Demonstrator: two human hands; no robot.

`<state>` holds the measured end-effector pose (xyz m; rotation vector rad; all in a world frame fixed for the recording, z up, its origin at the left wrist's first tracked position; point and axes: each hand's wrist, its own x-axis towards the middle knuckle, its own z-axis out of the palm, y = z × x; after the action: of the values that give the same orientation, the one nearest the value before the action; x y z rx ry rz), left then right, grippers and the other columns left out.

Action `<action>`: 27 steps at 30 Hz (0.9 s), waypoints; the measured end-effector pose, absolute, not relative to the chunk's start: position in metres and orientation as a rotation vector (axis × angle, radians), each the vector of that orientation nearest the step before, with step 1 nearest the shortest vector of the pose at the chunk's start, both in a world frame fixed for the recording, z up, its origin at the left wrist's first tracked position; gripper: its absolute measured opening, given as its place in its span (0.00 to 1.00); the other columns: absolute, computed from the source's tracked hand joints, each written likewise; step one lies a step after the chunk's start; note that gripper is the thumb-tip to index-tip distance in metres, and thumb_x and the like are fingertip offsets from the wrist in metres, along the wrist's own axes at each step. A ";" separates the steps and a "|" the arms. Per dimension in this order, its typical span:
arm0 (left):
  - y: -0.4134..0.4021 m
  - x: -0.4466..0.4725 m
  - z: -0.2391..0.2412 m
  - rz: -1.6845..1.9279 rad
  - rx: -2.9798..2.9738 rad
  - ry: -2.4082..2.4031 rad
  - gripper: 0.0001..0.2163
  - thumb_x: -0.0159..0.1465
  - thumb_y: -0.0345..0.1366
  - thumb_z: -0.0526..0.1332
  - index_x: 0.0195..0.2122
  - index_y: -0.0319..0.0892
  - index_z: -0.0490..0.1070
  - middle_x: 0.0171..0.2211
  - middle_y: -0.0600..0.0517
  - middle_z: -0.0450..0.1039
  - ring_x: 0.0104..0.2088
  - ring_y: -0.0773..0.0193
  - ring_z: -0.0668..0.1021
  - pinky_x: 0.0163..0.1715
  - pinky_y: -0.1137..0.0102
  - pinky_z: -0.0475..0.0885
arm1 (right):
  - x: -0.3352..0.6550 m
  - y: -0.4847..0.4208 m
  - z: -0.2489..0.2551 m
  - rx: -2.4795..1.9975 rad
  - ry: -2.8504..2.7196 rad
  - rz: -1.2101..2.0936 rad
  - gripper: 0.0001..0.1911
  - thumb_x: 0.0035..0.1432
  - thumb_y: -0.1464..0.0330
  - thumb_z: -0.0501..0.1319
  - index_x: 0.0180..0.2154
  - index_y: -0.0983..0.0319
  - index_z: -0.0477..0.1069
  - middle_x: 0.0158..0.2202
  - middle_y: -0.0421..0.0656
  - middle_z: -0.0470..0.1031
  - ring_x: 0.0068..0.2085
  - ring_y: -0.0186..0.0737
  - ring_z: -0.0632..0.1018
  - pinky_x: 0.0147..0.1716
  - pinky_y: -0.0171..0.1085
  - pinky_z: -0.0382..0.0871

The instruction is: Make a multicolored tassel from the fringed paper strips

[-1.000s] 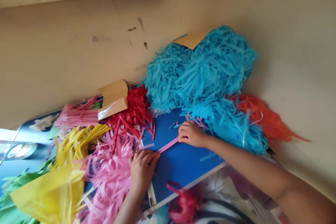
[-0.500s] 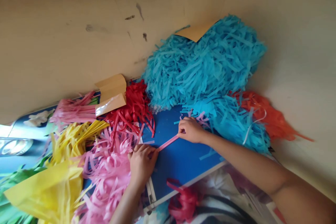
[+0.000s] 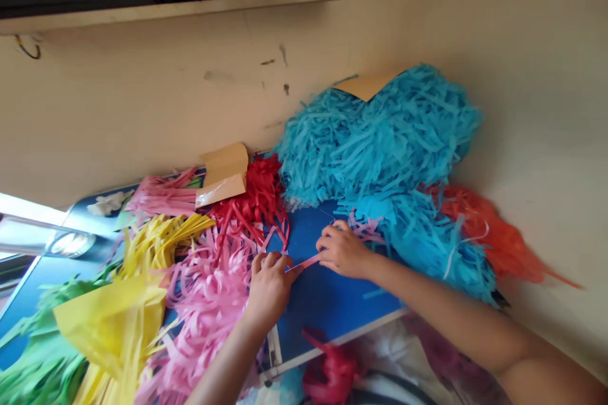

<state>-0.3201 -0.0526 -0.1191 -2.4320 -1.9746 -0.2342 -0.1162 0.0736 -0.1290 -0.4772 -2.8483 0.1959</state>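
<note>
Between my two hands a short pink paper strip point(image 3: 304, 263) is held taut over the blue table point(image 3: 308, 310). My left hand point(image 3: 272, 281) pinches its left end beside a heap of pink shredded paper point(image 3: 209, 304). The strip's other end is in the closed fingers of my right hand point(image 3: 342, 250), near some lilac strips point(image 3: 365, 228) and a low pile of blue fringe point(image 3: 418, 234). A large mound of blue shredded paper point(image 3: 380, 139) stands behind, with a tan sheet point(image 3: 368, 85) on top.
Red fringe point(image 3: 259, 190), yellow fringe point(image 3: 152, 240) and green fringe point(image 3: 42, 329) lie to the left, near a folded tan card point(image 3: 223, 168). Orange paper point(image 3: 494, 234) is at the right. A wall shelf point(image 3: 190, 12) hangs above. Red ribbon point(image 3: 332, 367) sits below the table's front edge.
The view has tilted up and shifted left, bringing the shelf into sight. My hands have come slightly closer together, still holding the strip, with less of it showing between them.
</note>
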 end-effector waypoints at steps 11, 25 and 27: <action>-0.047 -0.299 -0.123 -0.427 -2.273 -1.977 0.07 0.65 0.31 0.58 0.34 0.45 0.76 0.33 0.52 0.78 0.41 0.57 0.75 0.51 0.55 0.58 | -0.132 0.076 -0.134 -0.333 -2.893 0.060 0.10 0.64 0.69 0.57 0.30 0.62 0.73 0.33 0.44 0.76 0.40 0.43 0.68 0.45 0.47 0.53; -0.068 -0.309 -0.133 -0.459 -2.260 -2.049 0.09 0.67 0.31 0.57 0.37 0.48 0.77 0.35 0.52 0.80 0.39 0.57 0.76 0.48 0.55 0.60 | -0.108 0.063 -0.156 -0.437 -2.696 0.080 0.14 0.69 0.72 0.53 0.34 0.59 0.76 0.34 0.41 0.77 0.41 0.40 0.69 0.46 0.44 0.53; -0.071 -0.316 -0.139 -0.530 -2.257 -2.143 0.09 0.68 0.34 0.56 0.37 0.48 0.77 0.36 0.52 0.79 0.39 0.57 0.76 0.46 0.57 0.62 | -0.100 0.072 -0.158 -0.529 -2.654 0.274 0.09 0.65 0.68 0.60 0.33 0.58 0.77 0.34 0.40 0.78 0.42 0.40 0.70 0.45 0.43 0.54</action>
<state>-0.3160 -0.0706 -0.1387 -2.2567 -2.1427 -0.5297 -0.1002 0.0720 -0.1575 -0.5289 -2.6542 0.2735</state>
